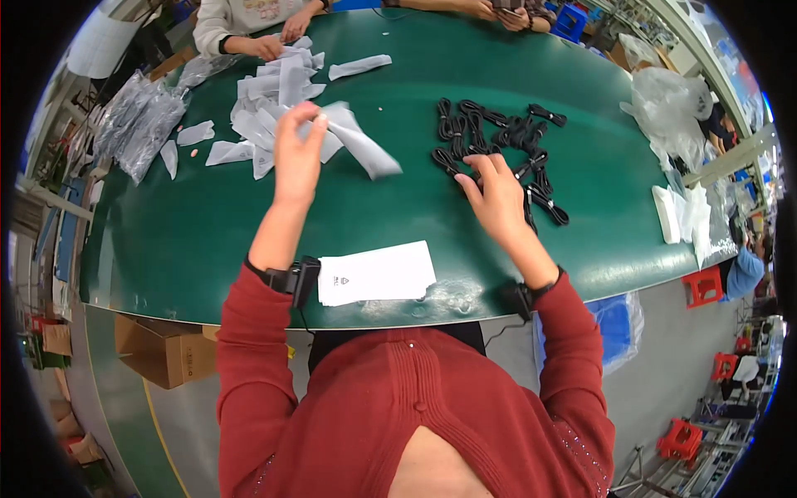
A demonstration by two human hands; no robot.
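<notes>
My left hand (pixel 297 158) pinches a translucent white plastic pouch (pixel 363 143) between thumb and fingers. The pouch trails to the right and is smeared by motion. Beyond that hand lies a loose pile of similar pouches (pixel 253 124). My right hand (pixel 501 202) reaches over the near edge of a group of coiled black cables (pixel 477 124). Its thumb and fingers are apart around part of a coil, touching or just above it. Closer to me, a stack of white printed paper slips (pixel 378 274) lies near the table's front edge.
A person's hands (pixel 270 46) handle pouches across the green table (pixel 398 212). Another person's hands (pixel 506 15) hold a dark object at the far edge. Bundled clear bags (pixel 141 120) lie left; plastic bags (pixel 671 108) sit right. A cardboard box (pixel 170 353) stands below.
</notes>
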